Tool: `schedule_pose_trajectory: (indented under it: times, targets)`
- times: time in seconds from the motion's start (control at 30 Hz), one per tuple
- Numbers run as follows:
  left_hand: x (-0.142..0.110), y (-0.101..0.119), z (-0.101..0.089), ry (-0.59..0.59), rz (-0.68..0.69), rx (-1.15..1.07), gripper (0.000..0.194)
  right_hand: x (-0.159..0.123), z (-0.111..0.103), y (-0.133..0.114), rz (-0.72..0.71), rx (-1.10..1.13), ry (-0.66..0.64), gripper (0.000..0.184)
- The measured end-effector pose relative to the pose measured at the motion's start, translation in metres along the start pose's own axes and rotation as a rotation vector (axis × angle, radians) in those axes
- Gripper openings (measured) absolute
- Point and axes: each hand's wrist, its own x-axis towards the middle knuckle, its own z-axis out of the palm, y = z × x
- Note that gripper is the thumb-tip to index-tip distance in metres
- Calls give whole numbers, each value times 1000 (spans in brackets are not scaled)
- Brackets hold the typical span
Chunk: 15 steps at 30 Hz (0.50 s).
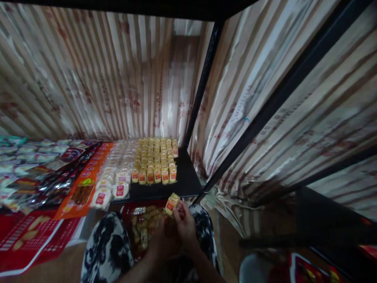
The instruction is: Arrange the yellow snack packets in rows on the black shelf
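Note:
A small yellow wrapped snack pack (172, 203) with a red label is pinched in the fingers of my right hand (186, 225), just in front of the shelf edge. My left hand (165, 235) is close beside it, dark and blurred, so its fingers cannot be made out. Under both hands, between my knees, a red container (127, 210) holds many loose yellow wrapped packs (144, 228). On the black shelf (185, 177) ahead, similar yellow packs (154, 161) stand in tight rows.
Left of the rows lie round white packs (119, 184), an orange bag (85, 186) and dark shiny packages (60, 177). A red printed bag (32, 236) hangs at the lower left. Dark metal posts (203, 86) and striped sheeting (132, 78) close off the back and right.

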Motion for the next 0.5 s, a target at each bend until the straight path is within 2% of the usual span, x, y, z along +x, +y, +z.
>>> schedule_pose_trajectory:
  times: [0.07, 0.13, 0.23, 0.3, 0.4, 0.5]
  targets:
    - [-14, 6, 10, -114, 119, 24, 41, -1, -5, -9, -34, -68, 15, 37]
    - [-24, 13, 16, -207, 185, 60, 38, -3, -10, -17, -62, -110, -23, 37]
    - [-29, 20, 20, -263, 203, 171, 29, -4, -19, -26, -114, -205, -36, 37]
    - [-26, 22, 21, -294, 191, 137, 28, -2, -22, -31, -137, -248, -11, 37]
    - [-18, 28, 22, -273, 161, 23, 22, 10, -25, -38, -152, -264, 45, 38]
    - [-7, 45, 17, -182, 160, -25, 29, 34, -28, -44, -196, -278, 143, 44]
